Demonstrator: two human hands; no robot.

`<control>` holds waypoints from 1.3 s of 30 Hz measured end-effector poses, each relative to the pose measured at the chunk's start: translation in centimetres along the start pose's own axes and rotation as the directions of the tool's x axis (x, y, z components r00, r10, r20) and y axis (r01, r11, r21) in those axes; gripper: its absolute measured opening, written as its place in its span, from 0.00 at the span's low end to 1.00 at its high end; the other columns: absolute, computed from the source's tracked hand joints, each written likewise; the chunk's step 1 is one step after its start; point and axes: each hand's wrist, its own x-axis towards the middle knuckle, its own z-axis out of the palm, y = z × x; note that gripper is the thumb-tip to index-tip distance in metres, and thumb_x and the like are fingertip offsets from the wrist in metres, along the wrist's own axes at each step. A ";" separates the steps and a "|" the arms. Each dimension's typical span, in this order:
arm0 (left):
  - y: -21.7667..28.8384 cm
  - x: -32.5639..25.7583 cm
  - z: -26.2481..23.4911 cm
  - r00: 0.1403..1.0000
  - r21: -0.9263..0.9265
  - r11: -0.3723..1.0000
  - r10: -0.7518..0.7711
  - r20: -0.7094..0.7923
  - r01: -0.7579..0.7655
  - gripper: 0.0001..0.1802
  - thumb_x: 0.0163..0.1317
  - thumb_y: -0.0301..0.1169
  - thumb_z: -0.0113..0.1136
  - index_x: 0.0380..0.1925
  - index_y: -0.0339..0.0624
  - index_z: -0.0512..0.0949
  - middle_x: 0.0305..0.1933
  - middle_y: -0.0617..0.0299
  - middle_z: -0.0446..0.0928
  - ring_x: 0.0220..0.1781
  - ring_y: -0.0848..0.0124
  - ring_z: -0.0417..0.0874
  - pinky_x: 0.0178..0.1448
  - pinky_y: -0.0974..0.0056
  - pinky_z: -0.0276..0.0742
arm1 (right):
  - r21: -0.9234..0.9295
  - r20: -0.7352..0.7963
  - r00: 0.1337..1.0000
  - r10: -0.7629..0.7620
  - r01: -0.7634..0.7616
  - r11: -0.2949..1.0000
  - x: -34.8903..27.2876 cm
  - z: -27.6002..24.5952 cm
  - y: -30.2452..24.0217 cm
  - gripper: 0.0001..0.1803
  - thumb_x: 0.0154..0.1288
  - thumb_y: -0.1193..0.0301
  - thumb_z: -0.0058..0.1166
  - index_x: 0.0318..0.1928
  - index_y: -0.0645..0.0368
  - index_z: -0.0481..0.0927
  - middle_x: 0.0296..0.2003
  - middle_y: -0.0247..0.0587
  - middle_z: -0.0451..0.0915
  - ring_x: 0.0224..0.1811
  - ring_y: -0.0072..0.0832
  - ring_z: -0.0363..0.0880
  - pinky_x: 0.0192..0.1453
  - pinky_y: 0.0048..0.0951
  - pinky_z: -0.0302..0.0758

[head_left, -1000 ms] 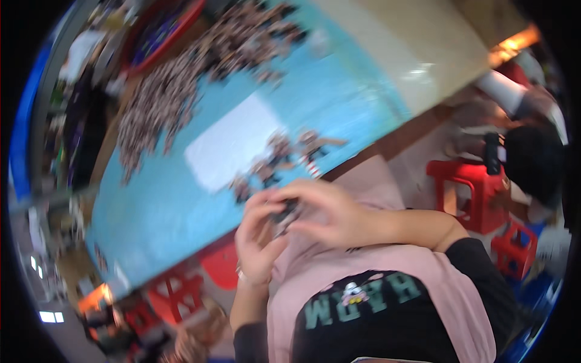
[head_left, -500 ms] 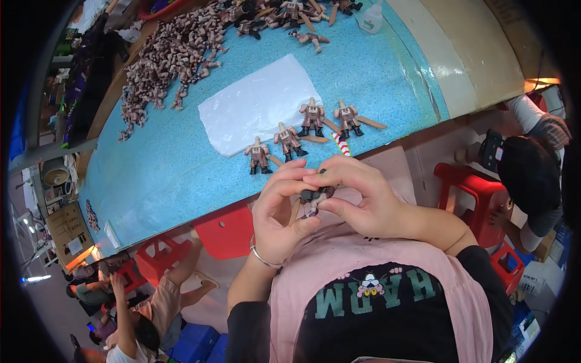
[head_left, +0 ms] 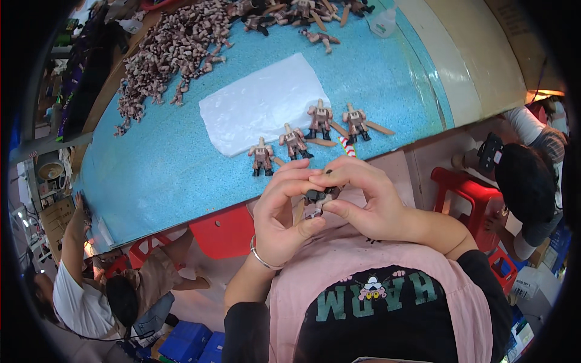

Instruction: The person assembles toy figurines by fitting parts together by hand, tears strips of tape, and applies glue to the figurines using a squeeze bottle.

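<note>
Close above my lap, just off the table's near edge, both hands grip a small toy figure (head_left: 316, 207) with dark and pale parts. My left hand (head_left: 275, 209) is closed round one side of it, fingers curled over the top. On the other side, my right hand (head_left: 370, 199) pinches it between thumb and fingers. Much of the figure is hidden by my fingers, and a thin brown piece hangs near my left fingers. Just beyond my hands, several toy figures (head_left: 294, 143) with brown outfits and black boots lie in a row, some with flat brown pieces beside them.
A white sheet (head_left: 254, 109) lies on the blue tabletop (head_left: 151, 181). Behind it spreads a large heap of small figure parts (head_left: 175, 51). A clear bottle (head_left: 383, 24) stands at the far side. Red stools (head_left: 469, 193) and other people are on both sides.
My hands keep nearly the same hold on the toy figure. At the left, a person has moved up and now reaches an arm to the table's edge. The view has shifted slightly.
</note>
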 end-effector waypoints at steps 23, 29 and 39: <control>1.0 1.2 -3.6 0.996 0.168 0.984 0.062 -0.056 -0.052 0.23 0.47 0.39 0.70 0.41 0.39 0.78 0.49 0.55 0.74 0.61 0.55 0.68 0.66 0.51 0.59 | -0.026 0.196 0.969 0.149 -0.147 0.989 4.3 0.7 -0.5 0.24 0.57 0.81 0.56 0.56 0.63 0.71 0.51 0.44 0.74 0.54 0.33 0.73 0.59 0.32 0.68; 0.8 1.3 -3.7 0.996 0.147 0.988 0.047 -0.073 -0.036 0.23 0.48 0.38 0.69 0.43 0.38 0.78 0.50 0.54 0.73 0.61 0.54 0.68 0.66 0.51 0.59 | -0.040 0.133 0.984 0.119 -0.115 0.993 4.7 1.3 -0.1 0.22 0.56 0.78 0.59 0.52 0.63 0.74 0.47 0.45 0.77 0.50 0.37 0.77 0.55 0.34 0.70; 2.0 0.5 -9.4 0.895 0.300 0.954 0.142 -0.422 -0.010 0.21 0.47 0.29 0.67 0.43 0.36 0.77 0.49 0.54 0.74 0.59 0.58 0.71 0.64 0.55 0.64 | -0.206 0.119 0.992 0.052 -0.026 0.978 9.8 -0.5 -0.4 0.17 0.56 0.81 0.55 0.48 0.61 0.77 0.48 0.44 0.77 0.51 0.34 0.75 0.52 0.31 0.73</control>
